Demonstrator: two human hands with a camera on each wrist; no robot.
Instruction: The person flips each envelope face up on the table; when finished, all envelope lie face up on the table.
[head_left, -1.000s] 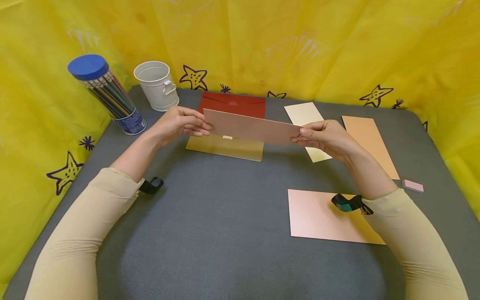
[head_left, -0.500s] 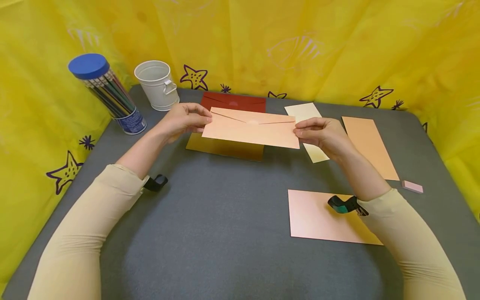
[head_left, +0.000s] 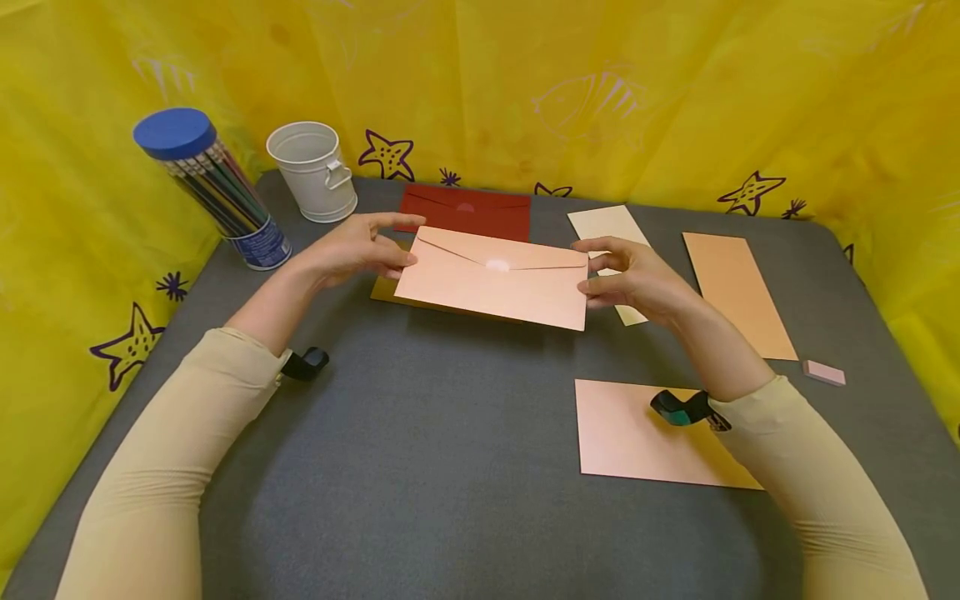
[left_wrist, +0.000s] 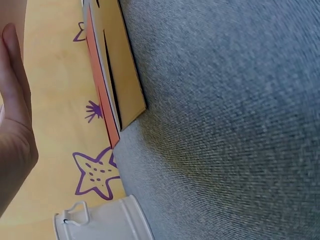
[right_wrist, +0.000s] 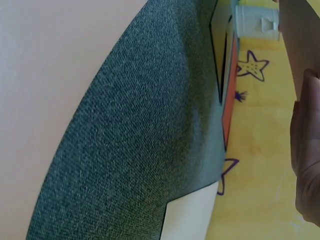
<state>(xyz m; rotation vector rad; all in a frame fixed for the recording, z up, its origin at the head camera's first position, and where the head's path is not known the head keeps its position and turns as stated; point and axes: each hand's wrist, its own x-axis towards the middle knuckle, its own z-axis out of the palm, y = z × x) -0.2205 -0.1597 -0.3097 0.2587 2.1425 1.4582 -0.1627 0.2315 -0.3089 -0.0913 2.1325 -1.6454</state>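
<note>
A pale pink envelope (head_left: 480, 292) hangs above the table, its flap side tilted toward me and a light round seal at the middle. My left hand (head_left: 352, 248) pinches its left end, thumb on the front and index finger stretched along the top corner. At the right end, my right hand (head_left: 633, 277) holds it between thumb and fingers. Beneath it lies a gold envelope (head_left: 384, 290), mostly covered in the head view; the left wrist view shows it more fully (left_wrist: 122, 75). A red envelope (head_left: 480, 212) lies behind.
At the back left stand a clear tub of pencils (head_left: 217, 187) with a blue lid and a white metal bucket (head_left: 311, 171). A cream envelope (head_left: 611, 223), an orange one (head_left: 738, 292), a pink one (head_left: 622, 429) and an eraser (head_left: 823, 372) lie to the right.
The held envelope has turned from its plain side to its flap side, then come lower and tipped further toward me. My left index finger has straightened.
</note>
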